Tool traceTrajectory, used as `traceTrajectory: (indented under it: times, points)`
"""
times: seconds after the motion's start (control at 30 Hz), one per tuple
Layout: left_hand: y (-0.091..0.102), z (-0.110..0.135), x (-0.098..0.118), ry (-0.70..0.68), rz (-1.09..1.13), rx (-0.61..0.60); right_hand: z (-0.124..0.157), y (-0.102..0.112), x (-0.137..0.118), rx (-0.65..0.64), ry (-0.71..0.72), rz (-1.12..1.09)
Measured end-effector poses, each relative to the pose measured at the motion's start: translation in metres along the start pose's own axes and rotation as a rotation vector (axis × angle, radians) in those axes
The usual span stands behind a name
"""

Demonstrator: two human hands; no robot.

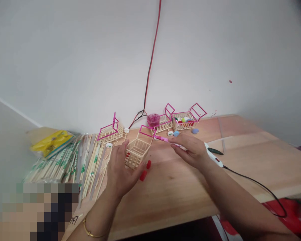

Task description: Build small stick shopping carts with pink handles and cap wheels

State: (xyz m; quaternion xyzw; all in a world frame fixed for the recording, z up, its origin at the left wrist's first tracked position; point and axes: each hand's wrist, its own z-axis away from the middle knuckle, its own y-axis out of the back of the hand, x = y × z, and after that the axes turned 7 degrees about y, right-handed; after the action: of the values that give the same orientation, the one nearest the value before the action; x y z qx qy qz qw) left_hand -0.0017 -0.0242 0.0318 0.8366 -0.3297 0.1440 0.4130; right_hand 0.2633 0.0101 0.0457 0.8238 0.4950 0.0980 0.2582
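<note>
My left hand [120, 170] is closed around the side of a miniature shopping cart [136, 150] built from thin wooden sticks, with red bottle-cap wheels [143, 175] near its base. The cart's upright handle frame [146, 130] is pink. In my right hand [190, 150], pinched between thumb and fingers, is a slim pink-stained brush [162, 138]; its tip meets or comes very near the handle frame. Behind stands a tub of pink paint [153, 119]. Under my right wrist lies a white corded pen-like tool [214, 157].
Similar stick carts stand along the wall: one on the left [112, 134], one behind the tub [163, 124], and one holding colored caps [185, 122]. Wrapped stick bundles [62, 164] and a yellow packet [51, 144] lie at left. A dark-green-handled tool [215, 151] and cord [256, 182] are at right.
</note>
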Motion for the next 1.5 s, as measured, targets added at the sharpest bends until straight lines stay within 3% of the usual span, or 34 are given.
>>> traceTrajectory:
  times: [0.33, 0.77, 1.07, 1.37, 1.5]
  points:
    - [0.002, 0.0, 0.003, -0.063, -0.013, 0.043, 0.0, -0.001, 0.0, -0.012, -0.006, 0.017]
    - [0.003, 0.002, 0.003, -0.099, -0.056, 0.073, 0.005, -0.01, 0.0, -0.12, 0.02, -0.076]
    - [0.003, 0.005, 0.003, -0.119, -0.065, 0.088, 0.007, -0.009, 0.0, -0.057, 0.054, -0.018]
    - [0.003, 0.005, 0.004, -0.146, -0.105, 0.107, 0.002, -0.018, -0.009, -0.117, 0.112, -0.016]
    - [0.002, 0.006, 0.004, -0.158, -0.116, 0.11, 0.003, -0.014, -0.006, -0.08, 0.106, 0.025]
